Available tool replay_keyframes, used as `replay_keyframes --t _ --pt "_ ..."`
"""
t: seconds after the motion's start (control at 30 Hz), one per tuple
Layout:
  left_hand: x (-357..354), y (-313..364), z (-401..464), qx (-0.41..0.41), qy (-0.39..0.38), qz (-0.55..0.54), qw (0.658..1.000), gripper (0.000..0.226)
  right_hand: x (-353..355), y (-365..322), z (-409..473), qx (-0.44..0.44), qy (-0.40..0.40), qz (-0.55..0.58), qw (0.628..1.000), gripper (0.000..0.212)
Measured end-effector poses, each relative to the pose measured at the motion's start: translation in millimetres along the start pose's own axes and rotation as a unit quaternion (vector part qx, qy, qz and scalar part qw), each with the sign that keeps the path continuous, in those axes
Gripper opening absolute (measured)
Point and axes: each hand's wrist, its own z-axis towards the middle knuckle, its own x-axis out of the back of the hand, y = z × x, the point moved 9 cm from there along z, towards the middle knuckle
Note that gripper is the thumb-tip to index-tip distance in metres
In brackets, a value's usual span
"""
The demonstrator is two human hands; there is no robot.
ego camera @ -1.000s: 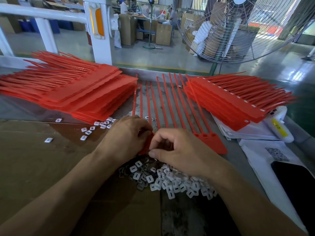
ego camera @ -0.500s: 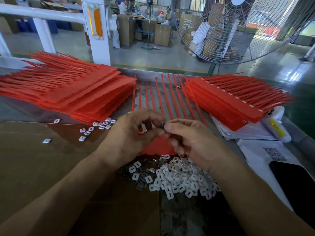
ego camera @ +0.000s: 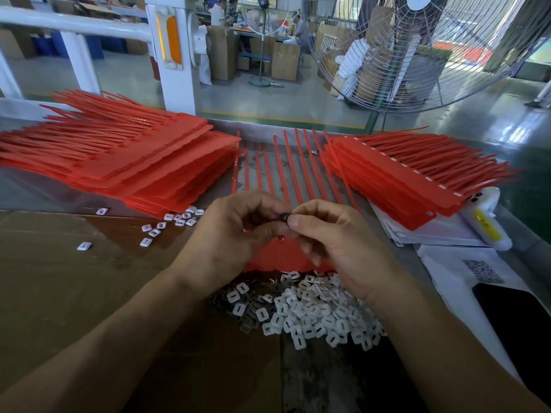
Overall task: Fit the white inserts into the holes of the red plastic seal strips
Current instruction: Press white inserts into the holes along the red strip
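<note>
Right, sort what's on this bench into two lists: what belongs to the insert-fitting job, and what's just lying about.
Job:
- left hand and right hand, pinching a small dark piece
- red seal strips under the hands
- pile of white inserts
- left red stack and right red stack

Lying about:
- scattered inserts
- papers
- phone
- white bottle
- fan

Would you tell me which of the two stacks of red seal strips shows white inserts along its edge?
The right-hand stack: a row of small white marks runs along its upper edge. The left stack shows plain red only.
</note>
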Motion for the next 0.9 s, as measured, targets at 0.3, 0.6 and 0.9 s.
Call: replay_keyframes --t 0.3,0.6,0.9 --pt "-1.4 -5.7 0.9 0.028 -0.051 0.004 0.998 0.012 3.5 1.8 -1.8 -0.001 -0.018 -0.093 0.995 0.017" --pt "-4.4 -11.6 -1.8 0.059 -0.105 0.08 0.99 0.018 4.4 2.9 -3.6 -0.026 -0.037 -0.106 0.993 0.019" --pt "-5.7 -11.3 -2.4 0.062 -0.107 0.119 0.985 0.014 -1.4 6.5 -4.4 -0.043 -0.058 -0.098 0.993 0.017"
